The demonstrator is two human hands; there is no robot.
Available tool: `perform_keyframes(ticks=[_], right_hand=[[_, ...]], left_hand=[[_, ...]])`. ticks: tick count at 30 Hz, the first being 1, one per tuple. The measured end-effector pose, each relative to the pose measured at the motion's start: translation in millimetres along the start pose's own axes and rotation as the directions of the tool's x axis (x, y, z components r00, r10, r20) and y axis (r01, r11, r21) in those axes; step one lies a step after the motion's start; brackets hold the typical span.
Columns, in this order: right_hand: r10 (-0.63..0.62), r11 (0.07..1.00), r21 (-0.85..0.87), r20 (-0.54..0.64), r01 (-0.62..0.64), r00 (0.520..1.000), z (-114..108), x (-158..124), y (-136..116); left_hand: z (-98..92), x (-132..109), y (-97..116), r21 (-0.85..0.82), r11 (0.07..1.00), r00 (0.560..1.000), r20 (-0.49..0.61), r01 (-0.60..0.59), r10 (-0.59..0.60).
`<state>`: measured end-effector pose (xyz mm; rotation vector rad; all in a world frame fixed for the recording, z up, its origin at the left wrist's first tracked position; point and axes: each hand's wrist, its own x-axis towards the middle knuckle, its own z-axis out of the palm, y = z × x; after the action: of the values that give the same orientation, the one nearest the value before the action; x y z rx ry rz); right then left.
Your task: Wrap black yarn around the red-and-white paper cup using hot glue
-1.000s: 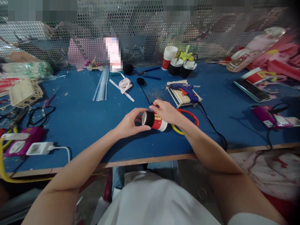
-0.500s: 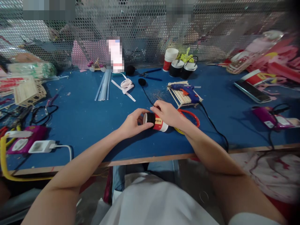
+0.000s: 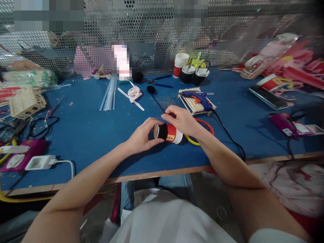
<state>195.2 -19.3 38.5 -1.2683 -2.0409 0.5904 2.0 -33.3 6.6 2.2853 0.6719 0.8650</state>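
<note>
A red and white paper cup (image 3: 174, 133) lies on its side between my hands, its left part wrapped in black yarn (image 3: 162, 132). My left hand (image 3: 144, 135) grips it at the wrapped end, thumb in front and fingers over the back. Just above the cup, my right hand (image 3: 179, 117) pinches the black yarn strand with thumb and forefinger. From there the strand runs back to a small black yarn ball (image 3: 151, 89). Beside my right wrist lies a red and yellow ring (image 3: 205, 125), partly covered by the forearm.
A blue glue gun (image 3: 198, 98) rests on a wooden stick frame, its cord trailing right. Behind stand stacked paper cups (image 3: 181, 64) and two black-wrapped cups (image 3: 187, 74). Pliers (image 3: 159, 80), white ribbon (image 3: 134, 93) and glue sticks (image 3: 109, 95) lie further back. A phone (image 3: 268, 97) lies right.
The cup has turned about its length in my left hand, its yellow label rolling down toward me. My right hand still pinches the strand. The whole view has shifted slightly.
</note>
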Motion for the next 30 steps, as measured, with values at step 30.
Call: perform_keyframes(ticks=[30], right_hand=[[0.306,0.714,-0.568,-0.275,-0.410,0.912,-86,13,105]], left_hand=[[-11.2,0,-7,0.273,0.960,0.998,-0.018,0.056,-0.053]])
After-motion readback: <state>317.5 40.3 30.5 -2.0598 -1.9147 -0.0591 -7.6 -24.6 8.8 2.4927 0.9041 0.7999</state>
